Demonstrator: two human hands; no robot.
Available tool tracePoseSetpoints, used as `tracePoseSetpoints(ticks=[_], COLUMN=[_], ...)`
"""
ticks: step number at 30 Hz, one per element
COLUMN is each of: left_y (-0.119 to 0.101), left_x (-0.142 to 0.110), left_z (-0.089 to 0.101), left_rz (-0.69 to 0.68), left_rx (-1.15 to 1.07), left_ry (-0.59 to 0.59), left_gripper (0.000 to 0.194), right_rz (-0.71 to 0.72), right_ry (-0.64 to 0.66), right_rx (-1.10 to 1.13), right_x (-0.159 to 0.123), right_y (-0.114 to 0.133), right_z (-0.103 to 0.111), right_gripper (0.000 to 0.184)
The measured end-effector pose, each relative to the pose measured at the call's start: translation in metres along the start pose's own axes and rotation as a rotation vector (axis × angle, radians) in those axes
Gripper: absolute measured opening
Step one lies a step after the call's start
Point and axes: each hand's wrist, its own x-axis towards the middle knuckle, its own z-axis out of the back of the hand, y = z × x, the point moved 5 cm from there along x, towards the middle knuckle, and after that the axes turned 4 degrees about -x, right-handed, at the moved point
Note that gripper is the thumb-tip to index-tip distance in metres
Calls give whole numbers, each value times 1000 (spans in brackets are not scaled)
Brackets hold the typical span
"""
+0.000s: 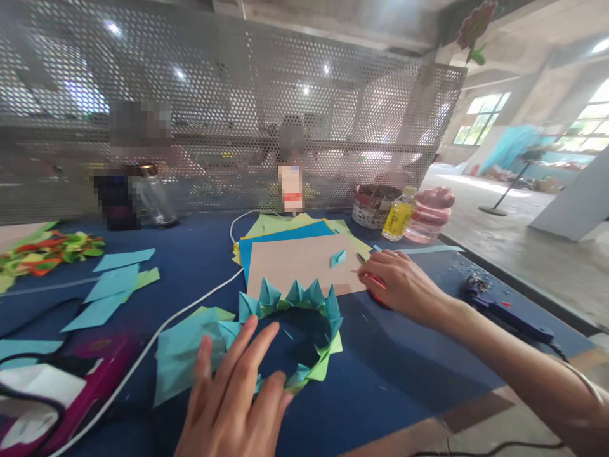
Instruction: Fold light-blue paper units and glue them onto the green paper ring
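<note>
A ring of folded blue and green paper points (295, 293) lies on the dark blue tabletop. Over its left side rests my left hand (242, 387), fingers spread, partly hiding the ring. My right hand (397, 279) is closed over red-handled scissors (378, 295) at the right edge of the paper stack; a short tip pokes out past the fingers and the rest is covered. On the top beige sheet (295, 260) sits a small folded blue paper piece (338, 258). Flat blue paper (178, 355) lies left of the ring.
Blue paper strips (114, 282), a magenta device (102, 362) and a white cable (190, 301) lie left. Behind my right hand stand a round container (373, 206), a yellow-labelled bottle (398, 216) and a pink bottle (428, 216). A dark glue gun (504, 311) lies right. A perforated screen (228, 114) backs the table.
</note>
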Motion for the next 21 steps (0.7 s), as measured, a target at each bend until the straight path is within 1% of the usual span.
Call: tracePoseSetpoints(ticks=[1,5,9,11,15,19,21], left_y=[1,1,-4,-3,9,23,26], left_x=[0,0,3,4,3,-1,0], left_z=[0,-1,2,4,7,11,11], left_rz=[-2,-33,-126,-145,-108,-137,-162], left_rx=[-16,-34,-4,-2,-15,26,35], left_ry=[7,50,66,78,104,99,114], left_gripper=[13,19,24,25,26,18,15], right_rz=[4,11,14,9,-4,-8,-2], right_ry=[49,180,248,278,315,306,282], right_rx=[-27,-98,-132,-139,-131,-98,-75], right_x=[12,52,75,81,83,82,81], right_y=[-5,-19,-29,-33,-38,-44,-46], right_z=[-5,-28,-49,-57,-67,-72,-73], right_gripper=[13,29,32,33,33,33,33])
